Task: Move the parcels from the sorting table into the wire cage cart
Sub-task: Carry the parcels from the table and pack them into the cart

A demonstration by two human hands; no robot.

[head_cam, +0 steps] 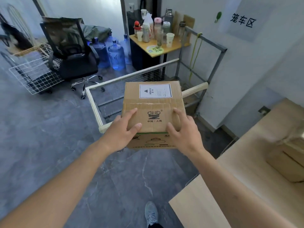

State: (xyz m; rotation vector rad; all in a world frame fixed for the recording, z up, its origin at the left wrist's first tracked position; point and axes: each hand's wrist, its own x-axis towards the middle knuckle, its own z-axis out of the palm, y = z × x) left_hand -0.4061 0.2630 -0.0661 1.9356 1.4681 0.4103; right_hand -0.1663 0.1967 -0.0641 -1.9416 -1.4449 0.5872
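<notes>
Two bare hands hold one cardboard parcel (153,111) at the centre of the frame, in the air in front of the person and over the near corner of the wire cage cart (93,102). The cart fills the middle and upper right: pale padded rails along its near sides, grey metal posts at the back, mesh on the far side. The sorting table (230,170), light wood, takes the lower right of the frame, and another cardboard box (286,158) lies on it near the right edge, blurred. A black office chair (74,60) stands at upper left beside a white wire basket trolley (34,71). Blue water jugs (116,56) cluster behind the chair. A small side table (164,46) at top centre carries cups and bottles. The parcel bears a white label (155,91) printed "HEAVY" on its top, with a printed logo nearer the person. The left hand (121,130) grips the parcel's near left corner, thumb on top and fingers curled over the left edge. The right hand (182,129) grips the near right corner in the same way. A grey sneaker (151,213) shows on the floor at bottom centre.
</notes>
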